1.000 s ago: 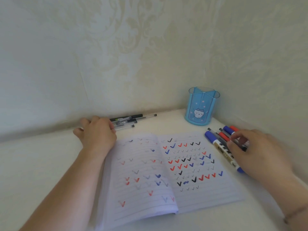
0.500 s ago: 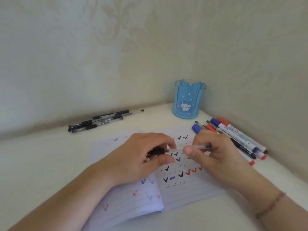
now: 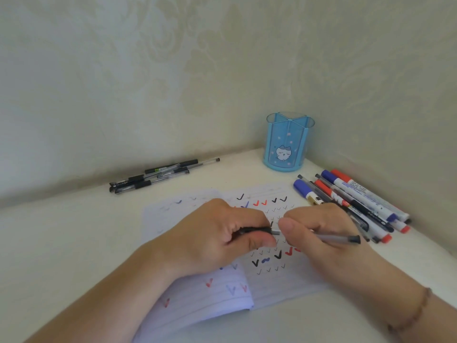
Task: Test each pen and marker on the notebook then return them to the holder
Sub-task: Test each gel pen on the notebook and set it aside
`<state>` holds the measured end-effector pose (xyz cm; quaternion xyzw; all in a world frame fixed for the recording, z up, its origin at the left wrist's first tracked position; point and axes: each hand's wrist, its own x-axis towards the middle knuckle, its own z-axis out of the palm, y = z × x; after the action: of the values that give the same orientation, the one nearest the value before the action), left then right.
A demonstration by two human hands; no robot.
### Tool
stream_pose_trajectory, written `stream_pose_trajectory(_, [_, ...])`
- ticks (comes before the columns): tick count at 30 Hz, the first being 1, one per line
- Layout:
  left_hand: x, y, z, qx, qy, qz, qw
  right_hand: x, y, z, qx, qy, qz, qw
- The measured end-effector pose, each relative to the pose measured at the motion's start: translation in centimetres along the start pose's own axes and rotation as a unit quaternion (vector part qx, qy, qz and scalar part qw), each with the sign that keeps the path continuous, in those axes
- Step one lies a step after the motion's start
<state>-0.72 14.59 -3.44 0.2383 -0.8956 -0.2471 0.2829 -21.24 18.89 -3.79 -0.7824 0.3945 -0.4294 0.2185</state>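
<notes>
An open lined notebook (image 3: 284, 283), covered in black, red and blue tick marks, lies on the white table. Both hands hold one clear-barrelled pen (image 3: 332, 238) above its right page. My left hand (image 3: 217, 241) pinches the pen's black end between thumb and fingers. My right hand (image 3: 321, 226) grips the clear barrel, whose black end plug sticks out to the right. The blue translucent holder (image 3: 288, 144) with a cat picture stands in the corner; nothing shows above its rim.
Several black gel pens (image 3: 158, 175) lie in a bunch by the back wall, left of the notebook. Several red and blue markers and pens (image 3: 358, 199) lie in a row along the right wall. Walls close in at the back and right.
My left hand left the black pens and my right hand left the markers. Both met over the notebook holding one pen, and the barrel now points further right.
</notes>
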Motion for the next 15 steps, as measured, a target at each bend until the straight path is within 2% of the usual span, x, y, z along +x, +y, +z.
stream_pose_trajectory(4, [-0.1, -0.1, -0.1, -0.056, -0.015, -0.006, 0.998, -0.2, 0.1, -0.2, -0.039, -0.002, -0.057, 0.998])
stream_pose_trajectory(7, [-0.1, -0.3, -0.2, -0.061, 0.015, -0.005, 0.998, -0.3, 0.2, -0.5, -0.006, 0.011, -0.044, 0.999])
stream_pose_trajectory(9, [-0.2, -0.5, -0.5, -0.034, 0.031, -0.013, 0.999, -0.1, 0.4, -1.0, 0.086, 0.039, -0.014, 0.995])
stream_pose_trajectory(12, [-0.3, -1.1, -1.1, -0.029, 0.065, -0.037, 0.997, 0.4, 0.5, -2.0, 0.249, 0.059, 0.075, 0.964])
stream_pose_trajectory(15, [-0.3, -1.6, -1.4, -0.054, 0.126, -0.067, 0.988, 0.9, 0.2, -1.8, 0.217, 0.044, 0.162, 0.962])
